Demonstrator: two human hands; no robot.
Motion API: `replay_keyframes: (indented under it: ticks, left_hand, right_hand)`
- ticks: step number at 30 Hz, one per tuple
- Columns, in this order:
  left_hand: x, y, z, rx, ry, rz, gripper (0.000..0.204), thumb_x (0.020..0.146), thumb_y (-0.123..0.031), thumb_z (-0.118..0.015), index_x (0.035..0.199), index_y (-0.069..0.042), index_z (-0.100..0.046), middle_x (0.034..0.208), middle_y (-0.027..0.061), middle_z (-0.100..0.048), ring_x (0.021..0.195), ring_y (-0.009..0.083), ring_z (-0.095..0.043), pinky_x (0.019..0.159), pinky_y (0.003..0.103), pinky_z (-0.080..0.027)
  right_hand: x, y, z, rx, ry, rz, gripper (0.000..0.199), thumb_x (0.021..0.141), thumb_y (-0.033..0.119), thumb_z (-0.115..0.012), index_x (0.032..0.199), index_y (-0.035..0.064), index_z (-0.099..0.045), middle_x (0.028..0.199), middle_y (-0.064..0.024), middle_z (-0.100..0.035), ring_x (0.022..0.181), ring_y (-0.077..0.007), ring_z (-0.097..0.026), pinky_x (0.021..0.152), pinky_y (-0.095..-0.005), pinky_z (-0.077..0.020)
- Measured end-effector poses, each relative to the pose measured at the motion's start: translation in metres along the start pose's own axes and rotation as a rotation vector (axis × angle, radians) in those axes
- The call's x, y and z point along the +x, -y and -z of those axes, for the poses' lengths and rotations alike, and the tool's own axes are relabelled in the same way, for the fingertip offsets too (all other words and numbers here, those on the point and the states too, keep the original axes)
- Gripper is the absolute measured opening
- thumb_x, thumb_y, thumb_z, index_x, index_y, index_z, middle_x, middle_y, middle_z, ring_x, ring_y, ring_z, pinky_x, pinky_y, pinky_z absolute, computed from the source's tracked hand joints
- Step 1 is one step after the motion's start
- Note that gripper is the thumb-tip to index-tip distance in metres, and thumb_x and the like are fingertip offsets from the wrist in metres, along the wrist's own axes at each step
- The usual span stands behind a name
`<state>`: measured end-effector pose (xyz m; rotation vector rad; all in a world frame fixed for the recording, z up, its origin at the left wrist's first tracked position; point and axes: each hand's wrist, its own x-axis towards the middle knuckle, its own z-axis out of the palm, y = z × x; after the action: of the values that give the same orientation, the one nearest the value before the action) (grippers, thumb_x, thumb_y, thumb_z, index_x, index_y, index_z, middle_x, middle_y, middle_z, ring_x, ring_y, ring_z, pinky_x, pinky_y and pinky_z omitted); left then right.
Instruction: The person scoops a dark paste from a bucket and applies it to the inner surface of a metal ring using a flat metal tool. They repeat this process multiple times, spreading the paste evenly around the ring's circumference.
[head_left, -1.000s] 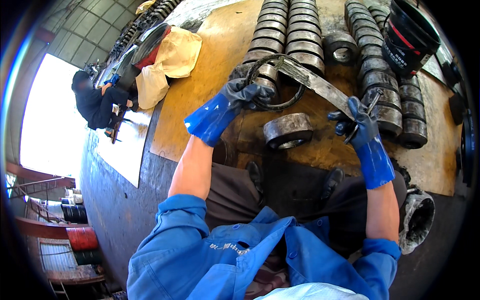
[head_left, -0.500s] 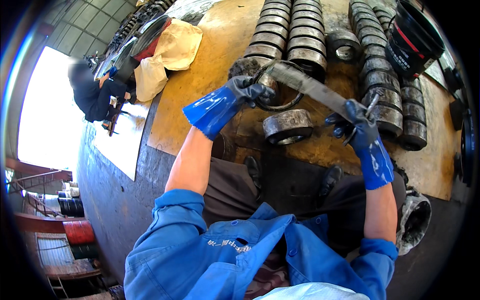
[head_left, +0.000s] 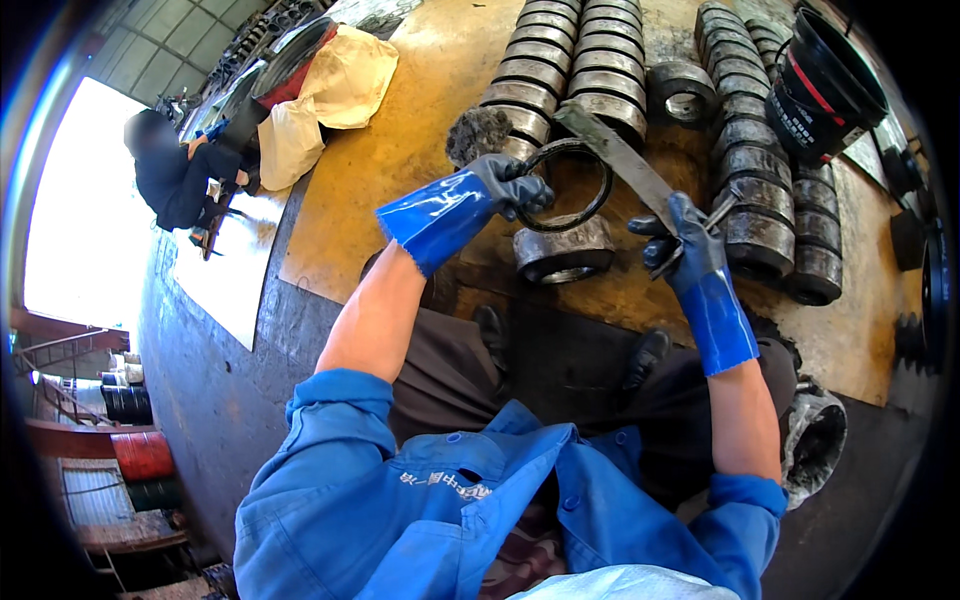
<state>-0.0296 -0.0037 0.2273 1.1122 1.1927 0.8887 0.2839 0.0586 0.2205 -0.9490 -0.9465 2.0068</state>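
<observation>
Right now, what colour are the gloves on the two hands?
Blue cuffs with dark grey palms and fingers, on the left hand and right hand; head view.

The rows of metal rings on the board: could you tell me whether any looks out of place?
One does. A metal ring lies flat, hole up, in the gap between the rows of rings, which stand on edge. Another ring sits alone below the left hand.
</observation>
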Motion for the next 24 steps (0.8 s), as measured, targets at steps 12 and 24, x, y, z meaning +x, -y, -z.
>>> replay_keyframes:
  ticks: [12, 24]
  left_hand:
    - [-0.009, -0.020, -0.018, -0.119, -0.186, -0.047, 0.023, 0.088, -0.015, -0.066, 0.103, 0.003, -0.067, 0.092, 0.0114, -0.071, 0.078, 0.0132, -0.068, 0.056, 0.020, -0.051]
    - [0.013, -0.016, -0.020, -0.154, -0.390, -0.078, 0.022, 0.084, -0.017, -0.069, 0.101, -0.003, -0.067, 0.091, 0.0075, -0.068, 0.078, 0.0150, -0.064, 0.070, 0.028, -0.053]
  right_hand:
    - [-0.010, 0.013, 0.006, 0.020, 0.087, 0.044, 0.033, 0.096, 0.035, -0.050, 0.112, 0.0064, -0.056, 0.081, -0.0173, -0.069, 0.043, -0.0167, -0.056, 0.039, -0.0271, -0.0460]
    - [-0.037, 0.083, 0.055, 0.427, 0.170, 0.258, 0.035, 0.096, 0.039, -0.049, 0.110, 0.0075, -0.057, 0.088, -0.0179, -0.067, 0.054, -0.0147, -0.055, 0.050, -0.0281, -0.0460]
